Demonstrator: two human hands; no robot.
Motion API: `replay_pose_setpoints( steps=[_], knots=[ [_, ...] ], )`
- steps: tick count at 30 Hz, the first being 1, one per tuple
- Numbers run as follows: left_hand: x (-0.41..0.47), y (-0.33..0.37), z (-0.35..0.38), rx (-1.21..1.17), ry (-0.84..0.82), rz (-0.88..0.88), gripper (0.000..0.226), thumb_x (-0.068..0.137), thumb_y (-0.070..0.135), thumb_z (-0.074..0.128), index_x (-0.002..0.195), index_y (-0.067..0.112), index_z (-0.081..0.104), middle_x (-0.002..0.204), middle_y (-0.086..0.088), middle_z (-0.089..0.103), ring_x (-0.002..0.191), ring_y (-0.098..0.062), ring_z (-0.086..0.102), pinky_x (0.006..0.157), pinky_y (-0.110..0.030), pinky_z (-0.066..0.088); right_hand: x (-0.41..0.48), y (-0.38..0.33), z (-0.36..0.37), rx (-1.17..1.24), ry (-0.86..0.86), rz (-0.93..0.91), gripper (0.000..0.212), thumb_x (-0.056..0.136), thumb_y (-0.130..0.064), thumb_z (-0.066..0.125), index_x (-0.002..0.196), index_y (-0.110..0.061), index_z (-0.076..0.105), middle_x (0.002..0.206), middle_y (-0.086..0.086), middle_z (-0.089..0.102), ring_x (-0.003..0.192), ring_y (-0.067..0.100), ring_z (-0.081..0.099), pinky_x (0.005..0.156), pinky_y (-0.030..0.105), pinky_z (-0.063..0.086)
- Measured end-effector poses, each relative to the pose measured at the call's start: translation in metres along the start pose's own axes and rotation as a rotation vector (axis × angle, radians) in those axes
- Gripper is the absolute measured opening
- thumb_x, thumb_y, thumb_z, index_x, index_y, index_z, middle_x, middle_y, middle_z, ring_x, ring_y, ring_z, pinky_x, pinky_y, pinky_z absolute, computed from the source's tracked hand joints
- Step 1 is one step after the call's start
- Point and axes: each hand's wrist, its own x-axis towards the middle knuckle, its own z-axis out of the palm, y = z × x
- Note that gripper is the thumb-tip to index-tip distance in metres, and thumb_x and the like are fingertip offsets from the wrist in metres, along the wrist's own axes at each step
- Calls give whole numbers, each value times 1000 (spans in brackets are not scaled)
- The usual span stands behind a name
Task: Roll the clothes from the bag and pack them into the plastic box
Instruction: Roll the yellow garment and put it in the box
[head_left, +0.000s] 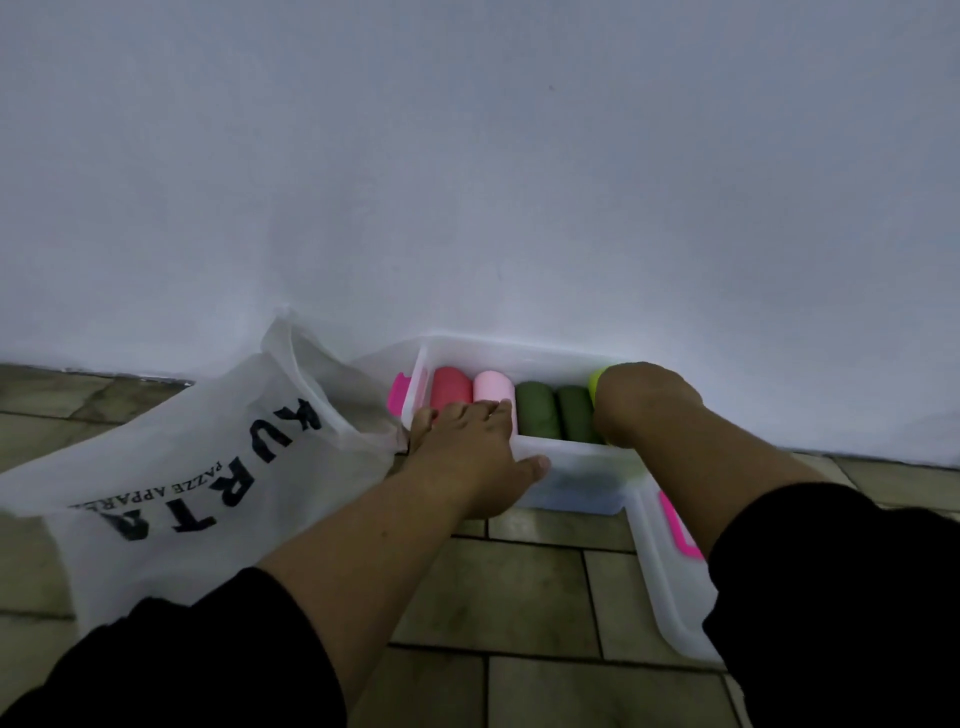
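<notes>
Item: clear plastic box (519, 348), open-topped, stood on the tiled floor (519, 587) hard against a white wall (467, 182); a pink latch (400, 397) showed on its left end

Contents, left to right, lying side by side: red roll (451, 387); pale pink roll (492, 385); first dark green roll (537, 410); second dark green roll (574, 413); yellow-green roll (596, 378) at the right end, mostly covered

Left hand (472, 441): lay at the box's near-left corner, fingers hooked over the near rim and touching the red and pale pink rolls, thumb against the outside of the near wall, so it gripped that wall

Right hand (644, 400): bent down into the box's right end, on top of the yellow-green roll; its fingers were hidden, so whether it gripped or only pressed the roll could not be told

White bag (208, 467), black lettering "KURTA": lay slumped on the floor just left of the box, mouth toward it

Clear lid (670, 587), pink-latched: lay on the floor at the box's near right, partly under the right forearm
</notes>
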Motion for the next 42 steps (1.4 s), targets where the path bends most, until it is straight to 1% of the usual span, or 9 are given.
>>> replay_pose_setpoints(
  steps=[2, 9, 14, 19, 29, 34, 36, 39, 42],
  knots=[
    [1, 0, 0, -3, -10, 2, 84, 82, 72, 29, 149, 22, 15, 155, -4, 25, 140, -27, 22, 111, -50, 13, 1, -3, 5, 24, 1, 0, 13, 79, -9, 50, 66, -9, 47, 78, 4, 47, 81, 26, 52, 73, 35, 47],
    [1, -2, 2, -17, -3, 14, 87, 80, 73, 26, 149, 22, 16, 155, -4, 25, 140, -28, 23, 111, -51, 12, 4, -6, 3, 44, -78, -5, 16, 79, -10, 50, 64, -12, 46, 74, 6, 48, 79, 27, 50, 71, 34, 43],
    [1, -4, 5, 2, -12, 16, 87, 80, 74, 26, 149, 22, 16, 155, -4, 25, 140, -28, 23, 111, -51, 12, -2, -18, 6, -20, -29, -41, 8, 82, -14, 47, 83, -9, 52, 97, 10, 44, 96, 28, 52, 78, 36, 44],
    [2, -2, 5, 8, 1, 17, 89, 77, 76, 25, 148, 22, 19, 154, -4, 27, 138, -28, 25, 109, -51, 15, 0, -27, 13, -17, -166, -185, 38, 99, -35, 39, 121, -9, 56, 123, 11, 60, 112, 29, 56, 92, 37, 42],
    [0, 2, -1, 26, -26, -5, 87, 78, 76, 29, 146, 24, 24, 151, -3, 30, 135, -27, 28, 108, -50, 17, 9, -22, 23, 138, -226, -169, 44, 97, -34, 41, 133, -9, 47, 137, 14, 50, 120, 30, 48, 95, 38, 37],
    [6, 10, -19, 111, -197, -51, 105, 66, 89, 30, 149, 27, 13, 160, -3, 6, 144, -29, 14, 113, -54, 14, 6, -23, 22, 76, -163, -199, 44, 96, -32, 40, 134, -11, 41, 139, 15, 48, 126, 31, 44, 102, 41, 35],
    [14, 13, -27, 137, -273, -25, 111, 64, 90, 36, 151, 27, 5, 160, -4, -6, 146, -31, 6, 115, -53, 16, 1, -25, 19, 33, -103, -262, 51, 98, -37, 37, 144, -16, 32, 151, 12, 34, 141, 31, 24, 113, 46, 22],
    [25, 16, -32, 153, -390, 18, 105, 67, 86, 43, 151, 30, 12, 160, -4, 1, 141, -29, 25, 110, -45, 28, -5, -30, 18, 20, -163, -450, 46, 102, -34, 27, 147, -25, 32, 158, 5, 21, 143, 30, 18, 113, 42, 18],
    [32, 18, -30, 183, -460, -7, 97, 71, 84, 41, 149, 31, 22, 160, 0, 5, 135, -26, 36, 107, -43, 33, -3, -32, 18, 15, -240, -462, 45, 102, -30, 27, 146, -25, 34, 156, 7, 24, 141, 33, 21, 112, 42, 20]
  ],
)
